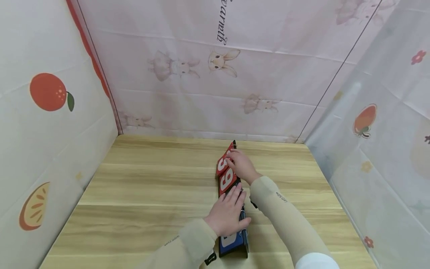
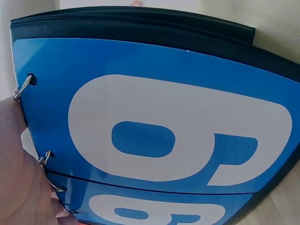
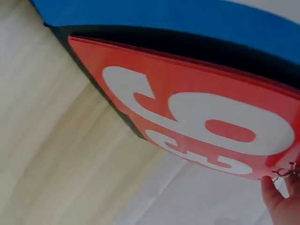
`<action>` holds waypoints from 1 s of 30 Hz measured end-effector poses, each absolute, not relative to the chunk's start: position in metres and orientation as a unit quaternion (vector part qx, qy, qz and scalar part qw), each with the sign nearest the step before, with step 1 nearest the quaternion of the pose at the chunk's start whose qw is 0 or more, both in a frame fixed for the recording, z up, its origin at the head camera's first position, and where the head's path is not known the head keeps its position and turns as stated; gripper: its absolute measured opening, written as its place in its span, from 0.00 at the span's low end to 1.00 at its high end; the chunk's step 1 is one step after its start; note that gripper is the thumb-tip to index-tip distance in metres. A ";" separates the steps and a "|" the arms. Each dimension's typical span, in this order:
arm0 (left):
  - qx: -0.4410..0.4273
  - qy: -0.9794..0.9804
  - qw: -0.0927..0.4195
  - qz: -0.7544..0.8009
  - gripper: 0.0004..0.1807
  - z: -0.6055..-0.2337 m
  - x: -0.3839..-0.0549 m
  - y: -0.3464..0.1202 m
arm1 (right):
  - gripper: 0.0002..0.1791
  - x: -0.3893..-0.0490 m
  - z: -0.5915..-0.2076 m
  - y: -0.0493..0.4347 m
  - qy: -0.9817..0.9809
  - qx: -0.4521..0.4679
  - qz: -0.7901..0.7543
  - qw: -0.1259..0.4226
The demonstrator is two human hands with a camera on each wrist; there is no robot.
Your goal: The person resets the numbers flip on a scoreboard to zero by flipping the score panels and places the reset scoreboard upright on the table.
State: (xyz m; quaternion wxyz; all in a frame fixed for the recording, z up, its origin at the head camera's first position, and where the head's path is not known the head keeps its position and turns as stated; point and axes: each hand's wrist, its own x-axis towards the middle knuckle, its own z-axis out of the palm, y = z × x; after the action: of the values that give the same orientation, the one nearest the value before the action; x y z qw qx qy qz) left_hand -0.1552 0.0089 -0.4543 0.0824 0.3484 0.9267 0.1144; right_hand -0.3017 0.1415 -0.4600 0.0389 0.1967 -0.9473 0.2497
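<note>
A tabletop flip scoreboard point(image 1: 222, 189) with ring-bound number cards stands tent-like on the table, running away from me. My left hand point(image 1: 226, 213) rests over its nearer half, fingers extended across the ridge; it hides part of the blue cards. Large white digits mark the blue card point(image 2: 47, 117) in the left wrist view. My right hand point(image 1: 243, 165) touches the far red card point(image 1: 222, 163), which sits slightly tilted, near the ringed edge. Beside that lies a larger red card point(image 3: 150, 77) with a white digit. Fingertips of the right hand show beside a metal ring point(image 3: 283, 174).
The wooden table point(image 1: 147, 186) extends around the scoreboard. Printed fabric walls enclose it: a back wall point(image 1: 188, 108) with rabbits, a left wall point(image 1: 77, 149) and a right wall point(image 1: 336, 157) with fruit.
</note>
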 end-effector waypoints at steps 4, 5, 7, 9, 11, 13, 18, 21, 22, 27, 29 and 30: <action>0.348 0.926 0.088 0.114 0.43 -0.456 -0.155 0.009 | 0.19 -0.299 -0.472 0.148 -0.912 0.160 0.374 0.045; 0.348 0.926 0.091 0.116 0.43 -0.456 -0.155 0.009 | 0.20 -0.297 -0.476 0.150 -0.899 0.144 0.410 0.051; 0.347 0.925 0.096 0.120 0.43 -0.457 -0.155 0.008 | 0.22 -0.296 -0.484 0.153 -0.875 0.109 0.467 0.058; 0.344 0.925 0.100 0.125 0.43 -0.457 -0.155 0.008 | 0.26 -0.296 -0.491 0.157 -0.855 0.068 0.512 0.042; 0.342 0.926 0.098 0.127 0.43 -0.457 -0.156 0.008 | 0.32 -0.299 -0.497 0.161 -0.825 0.032 0.564 0.001; 0.341 0.927 0.092 0.127 0.43 -0.458 -0.157 0.008 | 0.38 -0.301 -0.505 0.166 -0.794 0.009 0.605 -0.054; 0.344 0.926 0.088 0.127 0.43 -0.456 -0.158 0.011 | 0.39 -0.298 -0.523 0.178 -0.745 0.014 0.642 -0.179; 0.346 0.924 0.091 0.132 0.43 -0.456 -0.158 0.012 | 0.37 -0.297 -0.526 0.180 -0.740 0.013 0.640 -0.208; 0.345 0.925 0.090 0.133 0.43 -0.456 -0.158 0.012 | 0.36 -0.297 -0.526 0.180 -0.737 0.012 0.642 -0.209; 0.341 0.928 0.086 0.123 0.43 -0.457 -0.160 0.012 | 0.32 -0.302 -0.524 0.178 -0.726 0.014 0.656 -0.206; 0.342 0.928 0.087 0.120 0.43 -0.457 -0.160 0.012 | 0.31 -0.303 -0.523 0.178 -0.722 0.013 0.661 -0.204; 0.343 0.928 0.087 0.120 0.43 -0.457 -0.160 0.012 | 0.32 -0.303 -0.523 0.177 -0.721 0.008 0.663 -0.202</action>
State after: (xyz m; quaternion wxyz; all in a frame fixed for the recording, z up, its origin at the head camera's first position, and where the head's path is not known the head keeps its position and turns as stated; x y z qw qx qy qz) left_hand -0.1605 0.0119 -0.4570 0.0871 0.3426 0.9276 0.1204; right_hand -0.3032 0.1775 -0.5229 -0.2020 0.0082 -0.7206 0.6632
